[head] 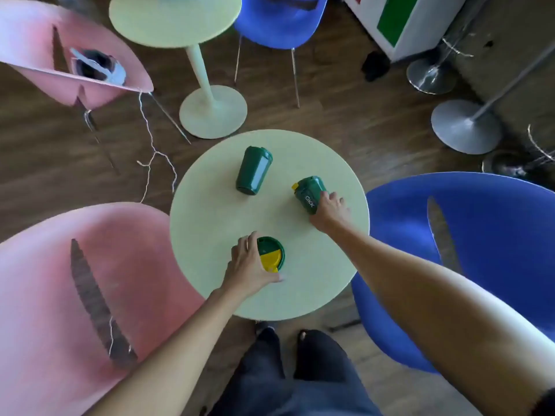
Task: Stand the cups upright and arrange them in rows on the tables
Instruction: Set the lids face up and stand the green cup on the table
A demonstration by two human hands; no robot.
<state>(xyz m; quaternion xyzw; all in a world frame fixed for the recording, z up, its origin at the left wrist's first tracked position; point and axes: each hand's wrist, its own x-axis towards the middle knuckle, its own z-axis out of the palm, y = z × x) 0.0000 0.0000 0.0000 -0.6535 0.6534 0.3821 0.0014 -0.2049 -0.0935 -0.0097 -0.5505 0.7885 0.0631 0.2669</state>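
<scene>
Lying on the surface [210,217] are three green cups: left hand [247,267] fingers clamp the upright one [270,253], right hand [330,207] fingers clamp a tilted one [309,192], the third [253,174] toppled.

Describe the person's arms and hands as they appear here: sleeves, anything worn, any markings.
Both forearms are bare, with no sleeves over them. The left hand and right hand wear no gloves, and no rings, watch or markings can be made out. A dark edge at the lower right corner may be a sleeve cuff, but it is too cropped to tell.
</scene>
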